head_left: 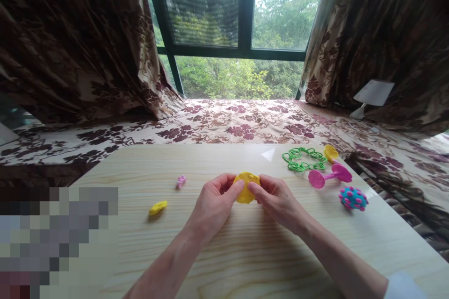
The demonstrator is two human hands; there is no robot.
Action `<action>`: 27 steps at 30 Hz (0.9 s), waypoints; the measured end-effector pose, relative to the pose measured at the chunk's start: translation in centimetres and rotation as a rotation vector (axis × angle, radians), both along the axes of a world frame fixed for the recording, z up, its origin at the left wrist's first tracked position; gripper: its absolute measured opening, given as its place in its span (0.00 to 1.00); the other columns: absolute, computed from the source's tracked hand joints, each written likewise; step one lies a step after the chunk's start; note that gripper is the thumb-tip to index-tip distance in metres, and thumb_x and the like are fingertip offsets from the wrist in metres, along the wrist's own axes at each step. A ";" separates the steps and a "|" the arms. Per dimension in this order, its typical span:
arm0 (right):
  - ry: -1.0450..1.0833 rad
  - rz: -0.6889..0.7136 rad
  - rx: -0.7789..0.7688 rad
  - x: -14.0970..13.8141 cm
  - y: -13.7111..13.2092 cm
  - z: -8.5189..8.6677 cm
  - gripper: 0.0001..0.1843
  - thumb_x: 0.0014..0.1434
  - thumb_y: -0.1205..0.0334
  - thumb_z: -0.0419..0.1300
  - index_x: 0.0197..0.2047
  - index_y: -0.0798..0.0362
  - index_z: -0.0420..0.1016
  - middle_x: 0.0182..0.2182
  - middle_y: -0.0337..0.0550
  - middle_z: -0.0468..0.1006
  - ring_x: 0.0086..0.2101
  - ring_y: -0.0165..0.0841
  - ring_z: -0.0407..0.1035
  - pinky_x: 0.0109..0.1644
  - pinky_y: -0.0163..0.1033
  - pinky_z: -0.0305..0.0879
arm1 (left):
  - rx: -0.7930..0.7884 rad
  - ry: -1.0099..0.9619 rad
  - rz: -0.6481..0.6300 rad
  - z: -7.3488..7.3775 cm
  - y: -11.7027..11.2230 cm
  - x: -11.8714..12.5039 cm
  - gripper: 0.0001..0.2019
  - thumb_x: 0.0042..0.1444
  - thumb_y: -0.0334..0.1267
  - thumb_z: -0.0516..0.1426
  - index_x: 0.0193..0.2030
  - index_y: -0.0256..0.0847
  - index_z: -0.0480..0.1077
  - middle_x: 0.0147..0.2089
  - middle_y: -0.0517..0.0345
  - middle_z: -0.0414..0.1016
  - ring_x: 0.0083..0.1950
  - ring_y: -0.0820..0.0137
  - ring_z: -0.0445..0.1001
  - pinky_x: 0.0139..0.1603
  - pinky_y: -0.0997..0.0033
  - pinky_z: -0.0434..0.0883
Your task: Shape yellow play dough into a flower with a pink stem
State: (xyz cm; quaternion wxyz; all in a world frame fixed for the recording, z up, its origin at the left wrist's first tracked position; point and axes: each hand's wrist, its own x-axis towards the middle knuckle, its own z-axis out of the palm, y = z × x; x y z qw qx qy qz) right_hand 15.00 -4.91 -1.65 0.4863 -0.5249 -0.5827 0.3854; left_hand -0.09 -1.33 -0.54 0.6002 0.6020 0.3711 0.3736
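Observation:
Between my two hands is a flattened round piece of yellow modelling clay [247, 188], held a little above the table. My left hand [218, 198] pinches its left side, thumb on the near face and fingers behind. On the right edge, my right hand [277, 198] grips it the same way, the thumb pressing the face. The fingers behind the disc are partly hidden. To the left on the table lie a yellow clay lump [158, 208] and a small pink clay piece [181, 181].
At the table's [217, 261] right side are a green clay chain ring [292, 167], a pink clay dumbbell shape [329, 176], a yellow clay piece [330, 153] and a blue clay lump with pink dots [352, 198]. A white lamp [374, 92] stands farther back. The lower left is pixelated.

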 end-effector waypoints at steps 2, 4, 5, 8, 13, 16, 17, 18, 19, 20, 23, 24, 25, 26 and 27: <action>-0.029 -0.014 -0.004 0.2 -0.1 0.2 0.16 0.58 0.52 0.51 0.28 0.56 0.67 0.22 0.36 0.64 0.23 0.26 0.57 0.24 0.30 0.53 | -0.036 -0.034 -0.012 0.1 -0.1 0.1 0.14 0.51 0.43 0.55 0.41 0.38 0.72 0.35 0.55 0.75 0.39 0.68 0.70 0.41 0.70 0.66; -0.070 -0.045 0.020 0.3 -0.3 0.5 0.16 0.59 0.53 0.50 0.28 0.56 0.68 0.22 0.37 0.66 0.24 0.27 0.59 0.25 0.31 0.54 | -0.063 -0.042 -0.027 0.3 -0.4 0.1 0.13 0.51 0.43 0.55 0.38 0.38 0.72 0.33 0.56 0.74 0.36 0.69 0.70 0.38 0.72 0.66; -0.099 -0.051 0.036 0.3 -0.5 0.7 0.16 0.59 0.54 0.49 0.28 0.56 0.68 0.22 0.37 0.66 0.24 0.27 0.59 0.26 0.31 0.55 | -0.075 -0.039 -0.037 0.4 -0.5 0.2 0.12 0.51 0.43 0.55 0.37 0.37 0.72 0.31 0.56 0.74 0.34 0.70 0.70 0.36 0.73 0.66; -0.170 -0.062 0.075 0.0 -1.0 1.2 0.16 0.60 0.56 0.49 0.24 0.55 0.66 0.20 0.36 0.64 0.24 0.27 0.59 0.26 0.31 0.55 | -0.096 -0.047 -0.102 0.7 -0.8 0.2 0.10 0.51 0.41 0.54 0.34 0.37 0.72 0.28 0.58 0.72 0.30 0.73 0.68 0.32 0.75 0.64; -0.068 -0.073 0.052 -0.2 -0.6 0.9 0.15 0.60 0.54 0.48 0.28 0.54 0.66 0.22 0.37 0.65 0.24 0.28 0.59 0.26 0.31 0.56 | -0.091 -0.106 -0.054 0.5 -0.6 0.3 0.10 0.51 0.40 0.55 0.36 0.36 0.72 0.31 0.56 0.73 0.33 0.72 0.69 0.35 0.74 0.65; -0.053 -0.067 0.034 0.3 -0.3 0.8 0.15 0.60 0.54 0.47 0.30 0.54 0.66 0.23 0.38 0.67 0.25 0.28 0.61 0.27 0.32 0.57 | -0.125 -0.105 0.003 0.2 -0.4 0.3 0.14 0.50 0.41 0.57 0.42 0.37 0.70 0.33 0.54 0.74 0.35 0.70 0.70 0.35 0.73 0.66; -0.070 -0.072 0.041 0.4 -0.3 0.9 0.15 0.60 0.54 0.48 0.30 0.54 0.66 0.23 0.37 0.67 0.25 0.28 0.61 0.27 0.32 0.57 | -0.138 -0.107 -0.010 0.2 -0.4 0.3 0.15 0.50 0.41 0.57 0.44 0.38 0.70 0.34 0.54 0.75 0.35 0.70 0.70 0.35 0.72 0.66; -0.095 -0.074 0.055 0.5 -0.4 1.0 0.14 0.60 0.55 0.48 0.29 0.54 0.66 0.23 0.37 0.67 0.25 0.29 0.61 0.28 0.32 0.57 | -0.143 -0.108 -0.028 0.2 -0.4 0.3 0.16 0.50 0.41 0.57 0.45 0.38 0.69 0.34 0.54 0.75 0.36 0.70 0.70 0.36 0.72 0.66; -0.123 -0.074 0.073 0.5 -0.5 1.1 0.14 0.60 0.56 0.49 0.28 0.54 0.66 0.23 0.37 0.67 0.25 0.29 0.61 0.28 0.32 0.57 | -0.138 -0.106 -0.048 0.2 -0.5 0.3 0.15 0.50 0.41 0.57 0.44 0.38 0.70 0.34 0.55 0.75 0.36 0.69 0.71 0.37 0.72 0.66; -0.150 -0.074 0.090 0.5 -0.7 1.2 0.13 0.60 0.57 0.49 0.27 0.54 0.67 0.22 0.37 0.67 0.25 0.29 0.61 0.28 0.32 0.57 | -0.126 -0.103 -0.068 0.3 -0.6 0.3 0.15 0.50 0.42 0.57 0.43 0.38 0.71 0.34 0.54 0.75 0.36 0.69 0.70 0.37 0.71 0.66; -0.190 -0.095 0.107 0.2 -0.9 1.1 0.15 0.59 0.58 0.50 0.24 0.54 0.65 0.21 0.36 0.65 0.24 0.28 0.60 0.27 0.31 0.56 | -0.090 -0.081 -0.117 0.4 -0.8 0.3 0.14 0.50 0.43 0.56 0.40 0.37 0.73 0.33 0.54 0.76 0.36 0.69 0.70 0.38 0.72 0.66; -0.182 -0.098 0.097 0.1 -0.9 1.0 0.15 0.59 0.58 0.50 0.23 0.54 0.65 0.20 0.36 0.64 0.23 0.27 0.59 0.26 0.31 0.56 | -0.091 -0.070 -0.121 0.4 -0.8 0.3 0.14 0.50 0.43 0.56 0.39 0.37 0.74 0.32 0.54 0.76 0.36 0.69 0.71 0.37 0.72 0.66; -0.162 -0.094 0.081 0.1 -0.8 0.8 0.16 0.59 0.57 0.50 0.23 0.54 0.64 0.19 0.35 0.64 0.23 0.27 0.58 0.25 0.30 0.55 | -0.094 -0.056 -0.111 0.3 -0.8 0.3 0.14 0.50 0.44 0.56 0.38 0.37 0.74 0.32 0.55 0.76 0.35 0.69 0.71 0.36 0.72 0.66; -0.138 -0.084 0.062 0.1 -0.6 0.6 0.16 0.59 0.56 0.49 0.23 0.54 0.64 0.19 0.35 0.63 0.22 0.27 0.58 0.24 0.30 0.55 | -0.092 -0.036 -0.081 0.2 -0.7 0.3 0.14 0.49 0.44 0.57 0.38 0.37 0.74 0.31 0.55 0.76 0.34 0.70 0.70 0.35 0.73 0.66; -0.114 -0.068 0.043 0.1 -0.4 0.4 0.17 0.60 0.55 0.48 0.23 0.54 0.64 0.19 0.35 0.63 0.22 0.27 0.58 0.24 0.30 0.55 | -0.086 -0.017 -0.036 0.1 -0.6 0.3 0.14 0.49 0.45 0.57 0.37 0.37 0.74 0.31 0.55 0.76 0.32 0.71 0.70 0.32 0.75 0.66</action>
